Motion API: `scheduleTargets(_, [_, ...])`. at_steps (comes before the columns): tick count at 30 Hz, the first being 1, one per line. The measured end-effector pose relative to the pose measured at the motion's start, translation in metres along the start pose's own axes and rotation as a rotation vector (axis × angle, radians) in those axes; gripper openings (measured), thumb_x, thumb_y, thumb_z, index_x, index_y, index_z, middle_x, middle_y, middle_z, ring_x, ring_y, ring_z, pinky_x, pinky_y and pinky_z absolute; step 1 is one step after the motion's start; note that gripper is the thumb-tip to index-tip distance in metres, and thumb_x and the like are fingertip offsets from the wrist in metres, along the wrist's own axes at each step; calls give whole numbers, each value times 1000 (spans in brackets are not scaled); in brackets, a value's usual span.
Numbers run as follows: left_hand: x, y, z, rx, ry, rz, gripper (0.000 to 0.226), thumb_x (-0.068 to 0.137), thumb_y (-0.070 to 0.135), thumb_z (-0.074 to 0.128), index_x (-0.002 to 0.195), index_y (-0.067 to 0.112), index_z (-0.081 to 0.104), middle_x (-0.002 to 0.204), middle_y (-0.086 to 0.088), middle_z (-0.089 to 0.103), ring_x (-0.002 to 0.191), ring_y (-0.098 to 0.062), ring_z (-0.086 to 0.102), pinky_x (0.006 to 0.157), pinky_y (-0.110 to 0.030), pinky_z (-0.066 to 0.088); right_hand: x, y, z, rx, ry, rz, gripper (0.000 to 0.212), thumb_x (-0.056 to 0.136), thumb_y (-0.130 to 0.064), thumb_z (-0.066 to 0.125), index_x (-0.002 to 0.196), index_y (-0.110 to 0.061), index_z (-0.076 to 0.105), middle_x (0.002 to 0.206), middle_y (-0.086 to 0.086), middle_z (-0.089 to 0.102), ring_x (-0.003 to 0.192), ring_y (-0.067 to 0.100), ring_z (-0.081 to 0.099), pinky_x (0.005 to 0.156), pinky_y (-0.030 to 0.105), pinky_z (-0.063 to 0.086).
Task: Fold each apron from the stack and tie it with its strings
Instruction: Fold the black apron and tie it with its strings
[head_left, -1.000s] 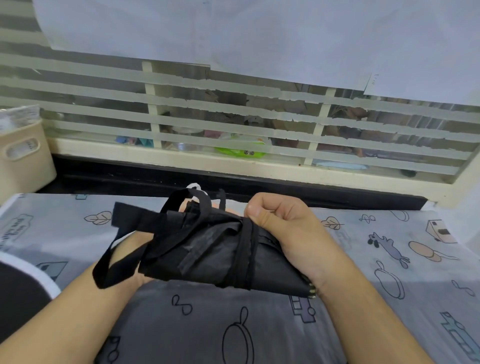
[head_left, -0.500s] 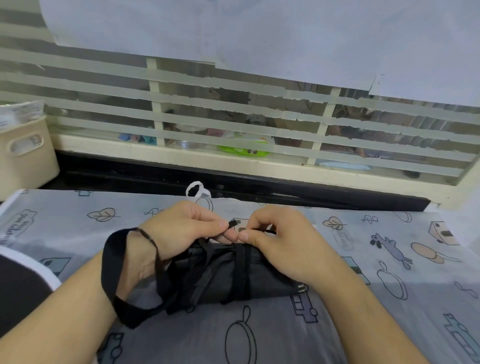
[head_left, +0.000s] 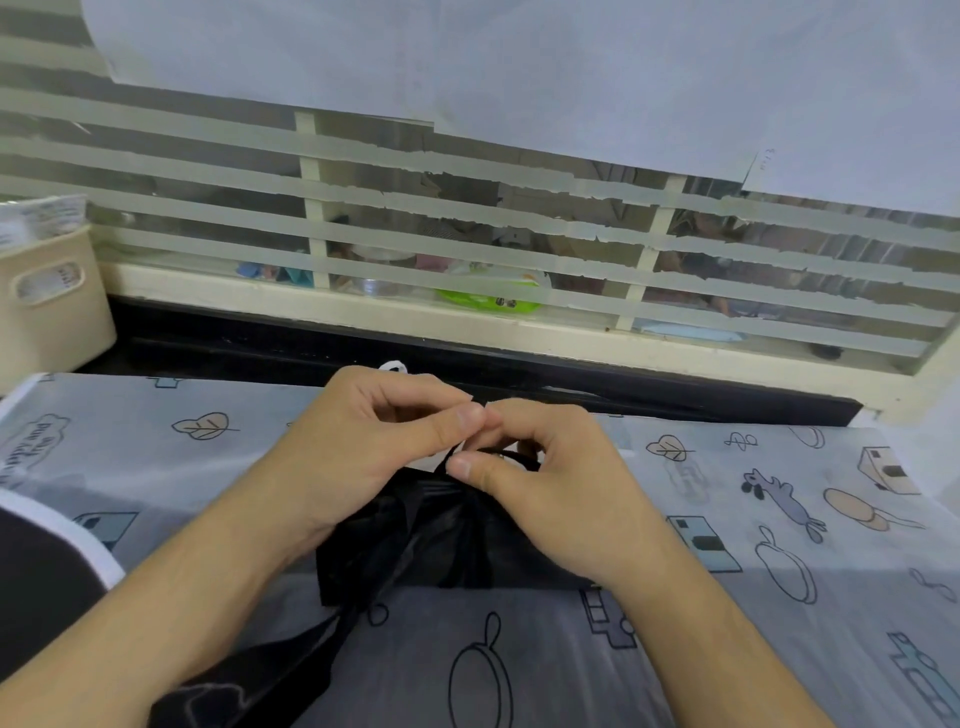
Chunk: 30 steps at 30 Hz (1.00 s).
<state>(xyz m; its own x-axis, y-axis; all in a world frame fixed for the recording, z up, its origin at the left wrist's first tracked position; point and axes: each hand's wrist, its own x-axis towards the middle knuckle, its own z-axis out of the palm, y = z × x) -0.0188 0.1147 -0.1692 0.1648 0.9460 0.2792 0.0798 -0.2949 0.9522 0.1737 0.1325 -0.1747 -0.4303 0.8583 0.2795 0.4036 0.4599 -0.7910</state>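
A folded black apron (head_left: 431, 545) lies on the patterned table cover (head_left: 779, 571) in front of me, wrapped round with its own strings. My left hand (head_left: 363, 447) and my right hand (head_left: 550, 483) meet just above its far edge. Both pinch the thin black string ends (head_left: 498, 454) between thumb and fingers. A loose black strap (head_left: 332, 639) trails from the bundle toward me under my left forearm. Most of the knot is hidden by my fingers.
A cream plastic basket (head_left: 47, 301) stands at the far left. A black sill (head_left: 467, 358) and a taped window (head_left: 467, 218) run along the back of the table. Dark cloth with a white edge (head_left: 47, 577) lies at the left.
The bundle went from being held up in the air to lying on the table. Both hands came together over its far edge and now pinch the string ends; the loose strap slid off my left wrist.
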Motion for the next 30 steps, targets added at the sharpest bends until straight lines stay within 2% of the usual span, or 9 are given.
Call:
scheduleTargets(5, [1, -5, 2, 31, 69, 64, 14, 92, 15, 73, 98, 14, 85, 86, -1, 79, 88, -19, 76, 83, -24, 58, -2, -3, -6, 128, -103, 21, 16, 91, -18, 79, 78, -27, 79, 85, -17, 75, 89, 4, 69, 85, 21, 48])
scheduleTargets(9, [1, -7, 4, 45, 64, 90, 16, 90, 20, 73, 100, 16, 85, 89, 3, 74, 89, -14, 71, 82, -25, 55, -3, -5, -2, 164, -51, -9, 10, 89, -15, 80, 82, -22, 82, 89, -6, 79, 95, 13, 73, 93, 35, 56])
scheduleTargets(11, [2, -7, 3, 84, 61, 35, 22, 92, 34, 74, 109, 26, 83, 98, 4, 76, 97, -15, 72, 91, -32, 56, -3, -4, -2, 154, -5, -4, 11, 90, -14, 79, 82, -20, 82, 86, -3, 78, 90, 15, 74, 90, 36, 58])
scheduleTargets(14, [2, -3, -1, 258, -129, -150, 38, 84, 61, 78, 117, 43, 74, 107, 13, 76, 102, -8, 72, 98, -32, 53, -2, -3, -5, 113, 66, 48, 18, 92, -15, 76, 78, -25, 80, 78, -6, 76, 79, 8, 71, 74, 25, 53])
scheduleTargets(18, [-4, -1, 6, 535, -217, -165, 8, 87, 44, 82, 83, 38, 76, 78, 15, 74, 74, -2, 68, 72, -20, 47, 0, 0, -9, 23, 170, 120, 17, 93, -19, 76, 78, -26, 79, 77, -11, 75, 78, 6, 70, 73, 21, 51])
scheduleTargets(22, [-7, 1, 11, 670, -192, -108, 8, 91, 41, 77, 88, 34, 78, 78, 12, 75, 73, -7, 70, 73, -32, 57, 0, 3, -9, -56, 229, 150, 18, 95, -23, 75, 77, -27, 76, 77, -14, 73, 78, 3, 68, 67, 12, 49])
scheduleTargets(25, [-11, 7, 13, 450, -327, -99, 25, 97, 43, 70, 82, 24, 77, 70, 8, 70, 63, -13, 63, 65, -34, 54, 1, 5, -8, -100, 225, 119, 19, 94, -20, 74, 76, -26, 75, 74, -13, 71, 78, 4, 67, 66, 12, 48])
scheduleTargets(28, [-8, 5, 13, 58, -235, -365, 54, 98, 51, 57, 82, 2, 73, 65, -8, 61, 52, -16, 53, 51, -21, 42, 2, 3, -10, -17, 179, 67, 18, 93, -15, 74, 77, -23, 75, 76, -7, 73, 77, 8, 68, 73, 23, 53])
scheduleTargets(30, [-5, 2, 14, -149, -209, -495, 48, 101, 39, 54, 92, -5, 73, 69, -15, 66, 51, -17, 59, 48, -22, 47, 2, 2, -10, 94, 153, 46, 19, 93, -12, 74, 77, -21, 76, 80, -2, 75, 80, 13, 71, 79, 32, 58])
